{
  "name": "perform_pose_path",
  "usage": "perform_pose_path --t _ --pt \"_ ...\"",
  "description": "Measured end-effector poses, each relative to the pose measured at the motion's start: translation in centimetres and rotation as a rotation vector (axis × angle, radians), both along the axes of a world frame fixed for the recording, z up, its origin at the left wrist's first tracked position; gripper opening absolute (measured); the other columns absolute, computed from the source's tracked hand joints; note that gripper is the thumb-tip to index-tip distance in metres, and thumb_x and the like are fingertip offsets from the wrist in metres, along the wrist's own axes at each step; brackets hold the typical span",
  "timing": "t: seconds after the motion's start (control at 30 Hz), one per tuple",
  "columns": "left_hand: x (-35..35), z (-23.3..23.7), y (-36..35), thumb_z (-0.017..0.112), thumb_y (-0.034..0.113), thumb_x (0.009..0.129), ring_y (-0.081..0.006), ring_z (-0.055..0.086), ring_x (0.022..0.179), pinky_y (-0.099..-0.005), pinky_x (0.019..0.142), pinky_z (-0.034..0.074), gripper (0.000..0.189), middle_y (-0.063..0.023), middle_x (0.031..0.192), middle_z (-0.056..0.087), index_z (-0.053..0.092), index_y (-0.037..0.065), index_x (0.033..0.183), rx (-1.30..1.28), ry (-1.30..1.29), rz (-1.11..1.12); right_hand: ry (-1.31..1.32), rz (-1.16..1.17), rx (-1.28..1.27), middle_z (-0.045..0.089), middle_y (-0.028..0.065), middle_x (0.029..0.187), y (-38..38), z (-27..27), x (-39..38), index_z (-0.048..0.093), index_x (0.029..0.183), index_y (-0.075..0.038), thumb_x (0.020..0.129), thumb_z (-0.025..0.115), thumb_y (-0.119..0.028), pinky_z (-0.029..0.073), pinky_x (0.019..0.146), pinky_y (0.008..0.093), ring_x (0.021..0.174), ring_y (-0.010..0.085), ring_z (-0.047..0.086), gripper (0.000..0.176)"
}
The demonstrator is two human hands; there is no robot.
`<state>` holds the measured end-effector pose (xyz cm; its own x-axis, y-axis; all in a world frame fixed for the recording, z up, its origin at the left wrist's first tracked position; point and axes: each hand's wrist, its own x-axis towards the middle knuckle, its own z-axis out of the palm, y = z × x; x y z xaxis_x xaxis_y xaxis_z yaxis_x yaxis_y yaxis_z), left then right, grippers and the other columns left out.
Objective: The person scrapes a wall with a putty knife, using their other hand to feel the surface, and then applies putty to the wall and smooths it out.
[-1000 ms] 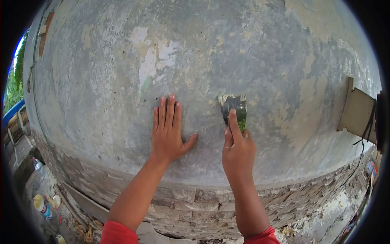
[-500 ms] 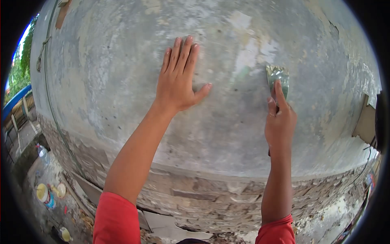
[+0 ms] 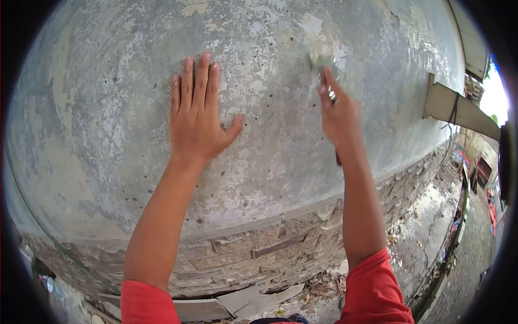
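A weathered grey wall point(image 3: 259, 146) with patchy, flaking paint fills most of the view. My left hand point(image 3: 197, 121) lies flat against it, fingers pointing up and thumb out to the right. To the right, my right hand point(image 3: 343, 116) grips a putty knife point(image 3: 325, 60), index finger stretched along it. Its wide metal blade is smeared by motion and is over a pale bare patch point(image 3: 312, 26) of the wall. Most of the handle is hidden in the fist; its dark end shows below the palm.
Rough stonework point(image 3: 259, 245) runs along the wall's foot, with broken flat boards point(image 3: 243, 302) on the ground under it. A beige beam point(image 3: 458, 108) juts out at the right. A plastic bottle point(image 3: 48, 283) lies low at the left. A paved path point(image 3: 472, 243) stretches along the right.
The view has swung to the right. My right hand has moved the putty knife up towards the pale patch. My left hand stays flat on the wall.
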<state>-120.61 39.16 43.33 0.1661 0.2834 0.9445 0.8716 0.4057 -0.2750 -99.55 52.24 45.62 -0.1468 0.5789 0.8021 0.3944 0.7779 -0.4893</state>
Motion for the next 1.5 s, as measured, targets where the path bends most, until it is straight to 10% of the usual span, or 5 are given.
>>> perform_pose_path --t 0.1,0.33,0.53,0.77,1.5 --pt "0.0 -0.2 0.0 0.060 0.041 0.079 -0.0310 0.008 0.146 -0.0487 0.118 0.010 0.089 -0.0110 0.158 0.013 0.020 0.004 0.150 0.000 -0.011 -0.020 0.042 0.071 0.062 0.064 0.0204 0.072 1.1 -6.8 0.0 0.050 0.137 -0.019 0.097 0.052 -0.026 0.047 0.063 0.0433 0.064 0.0358 0.064 0.041" --pt "0.4 0.2 0.2 0.058 0.041 0.079 -0.0308 0.007 0.147 -0.0483 0.118 0.007 0.090 -0.0111 0.158 0.013 0.017 0.003 0.150 0.007 -0.010 0.044 0.019 0.010 0.073 0.061 0.0224 0.068 2.7 1.5 1.5 0.050 0.137 -0.022 0.096 0.055 -0.024 0.045 0.056 0.0407 0.057 0.0372 0.060 0.041" --pt "0.0 0.0 0.3 0.057 0.040 0.079 -0.0303 0.006 0.147 -0.0478 0.118 0.007 0.089 -0.0110 0.158 0.013 0.017 0.004 0.150 0.012 0.008 0.043 -0.048 -0.008 0.001 0.059 0.0231 0.067 1.9 -6.3 1.8 0.049 0.138 -0.022 0.096 0.054 -0.023 0.045 0.055 0.0404 0.054 0.0366 0.058 0.043" --pt "-0.1 0.0 0.4 0.057 0.040 0.079 -0.0291 0.007 0.147 -0.0476 0.118 0.007 0.088 -0.0099 0.158 0.014 0.019 0.006 0.150 0.035 0.018 0.032 0.031 -0.044 0.043 0.064 0.0261 0.076 3.9 2.2 1.9 0.048 0.139 -0.023 0.097 0.052 -0.032 0.048 0.067 0.0445 0.072 0.0409 0.065 0.043" --pt "-0.1 0.0 0.3 0.057 0.041 0.080 -0.0274 0.010 0.146 -0.0476 0.118 0.010 0.084 -0.0065 0.158 0.015 0.023 0.008 0.150 0.040 -0.008 -0.011 -0.018 -0.116 0.035 0.064 0.0282 0.081 4.0 -2.4 -0.1 0.045 0.141 -0.019 0.096 0.049 -0.037 0.049 0.070 0.0454 0.081 0.0441 0.065 0.048"
